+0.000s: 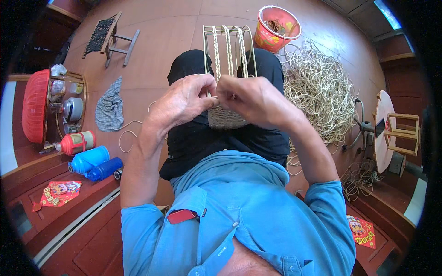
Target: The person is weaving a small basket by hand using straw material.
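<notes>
A partly woven basket [227,118] rests on my lap between my knees. Its wire frame [205,43] points away from me, with braided cords [229,50] stretched lengthwise along it. Tight weave covers the near end. My left hand [186,99] is closed in a pinch at the basket's left edge, thumb against the frame. On the right side, my right hand [251,99] is curled closed over the weave, slightly blurred; its fingers hide what they grip. A loose cord [126,138] loops on the floor beyond my left forearm.
A big heap of pale cord [322,92] lies at right, by a red bucket [276,30]. A small stool [108,39] stands far left, near a crumpled cloth [109,106]. Flasks [90,160] and a red-covered rack [37,106] line the left; a round-topped stand [383,131] is at right.
</notes>
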A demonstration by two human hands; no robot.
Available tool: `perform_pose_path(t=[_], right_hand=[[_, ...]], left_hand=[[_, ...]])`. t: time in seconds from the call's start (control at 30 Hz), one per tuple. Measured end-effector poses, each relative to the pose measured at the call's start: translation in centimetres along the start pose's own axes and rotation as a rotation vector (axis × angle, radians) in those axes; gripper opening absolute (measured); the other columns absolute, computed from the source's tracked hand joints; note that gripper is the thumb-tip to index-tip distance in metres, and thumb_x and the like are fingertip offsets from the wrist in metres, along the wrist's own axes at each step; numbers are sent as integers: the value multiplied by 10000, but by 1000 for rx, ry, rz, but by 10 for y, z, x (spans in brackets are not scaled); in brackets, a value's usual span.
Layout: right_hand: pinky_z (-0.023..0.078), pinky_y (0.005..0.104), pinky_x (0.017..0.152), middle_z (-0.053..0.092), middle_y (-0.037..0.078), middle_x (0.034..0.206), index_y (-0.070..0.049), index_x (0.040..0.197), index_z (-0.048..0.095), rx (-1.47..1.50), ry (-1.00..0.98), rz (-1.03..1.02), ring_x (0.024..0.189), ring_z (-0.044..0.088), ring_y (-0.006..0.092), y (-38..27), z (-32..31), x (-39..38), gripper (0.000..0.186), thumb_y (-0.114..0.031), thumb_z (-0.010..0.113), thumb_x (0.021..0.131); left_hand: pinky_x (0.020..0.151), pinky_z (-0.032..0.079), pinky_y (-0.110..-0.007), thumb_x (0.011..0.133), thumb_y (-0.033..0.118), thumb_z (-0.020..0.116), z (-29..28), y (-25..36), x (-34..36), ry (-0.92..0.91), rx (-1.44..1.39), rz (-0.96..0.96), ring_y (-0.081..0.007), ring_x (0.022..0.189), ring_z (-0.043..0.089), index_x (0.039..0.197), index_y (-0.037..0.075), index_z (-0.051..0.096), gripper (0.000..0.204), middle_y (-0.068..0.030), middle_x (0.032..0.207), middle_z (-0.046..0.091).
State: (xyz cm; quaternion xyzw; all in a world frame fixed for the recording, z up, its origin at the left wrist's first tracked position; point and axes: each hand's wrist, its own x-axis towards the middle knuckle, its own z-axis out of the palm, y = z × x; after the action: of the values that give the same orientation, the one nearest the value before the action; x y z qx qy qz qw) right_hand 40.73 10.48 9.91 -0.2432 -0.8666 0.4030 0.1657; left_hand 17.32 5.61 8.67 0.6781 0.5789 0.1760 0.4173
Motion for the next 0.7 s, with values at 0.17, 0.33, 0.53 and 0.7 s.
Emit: perform_pose_path(t=[0.17,0.33,0.53,0.7], right_hand=[[557,444,736,684,162,882,-57,1058,592,126,178,64,820,713,344,-1,11,-18,134,-90,703,991],[462,239,599,613,-31,914,-78,1005,529,601,379,305,713,526,-4,14,35,-37,184,-6,698,999],[383,169,422,634,37,999,-102,1052,459,1082,414,258,596,471,-4,10,38,-40,206,-55,659,1059],[392,174,418,653,55,1008,-102,1076,476,1350,421,278,572,447,2,22,25,-53,164,-54,633,1071]], left_hand=[[773,540,-316,964,122,737,-1,3,-7,3,-156,-36,-129,880,679,1063,10,727,150,-66,949,718],[756,549,-287,996,39,737,37,2,-33,521,-324,53,-88,872,665,1133,4,762,143,-16,982,711],[758,575,-385,949,22,766,55,6,-42,635,100,245,-286,843,705,1068,58,754,125,-111,946,691],[800,568,-407,922,23,781,53,-1,-42,596,201,283,-301,883,685,1057,59,733,148,-105,947,671]])
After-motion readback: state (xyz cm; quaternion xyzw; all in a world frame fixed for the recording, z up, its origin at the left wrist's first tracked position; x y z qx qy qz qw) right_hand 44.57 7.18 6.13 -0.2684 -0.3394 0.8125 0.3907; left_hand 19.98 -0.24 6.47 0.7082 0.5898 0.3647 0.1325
